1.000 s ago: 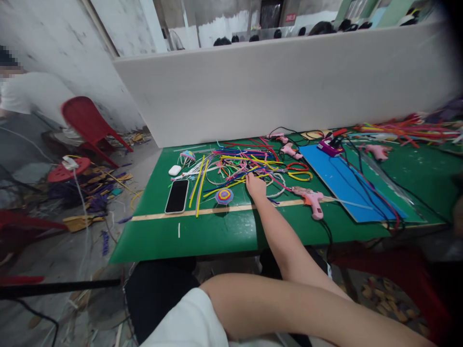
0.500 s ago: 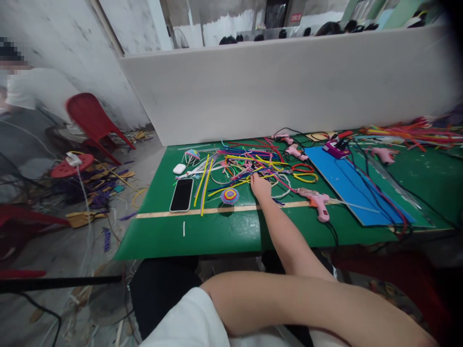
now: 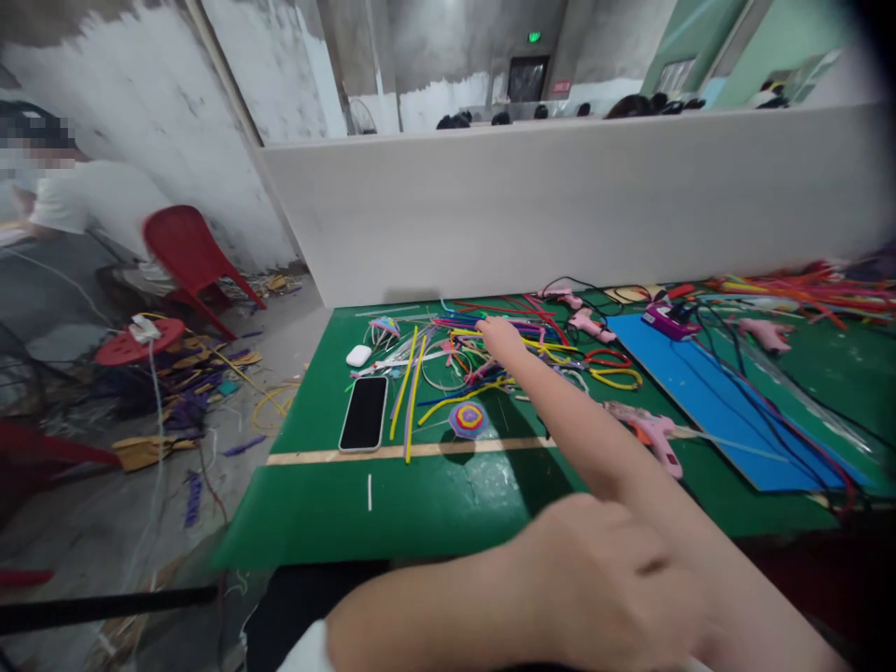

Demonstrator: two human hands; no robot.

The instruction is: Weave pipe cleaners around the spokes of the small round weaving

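My right hand reaches over a tangled pile of coloured pipe cleaners on the green table. Its fingers are drawn together at the back of the pile; what lies between them is hidden. My left hand is curled like a fist, slightly blurred, in front of my right forearm, its fingertips and palm out of sight. Near the table's front, a small round ornament with coloured rings hangs or stands above its shadow. Two long yellow and purple pipe cleaners lie left of it.
A phone and a white case lie at left. Scissors, pink glue guns, a blue board, a purple power strip and cables lie at right. A white partition borders the table's back.
My right hand has moved farther back over the pile. My left hand has come into view in front of the right forearm. The head view has tilted up a little.
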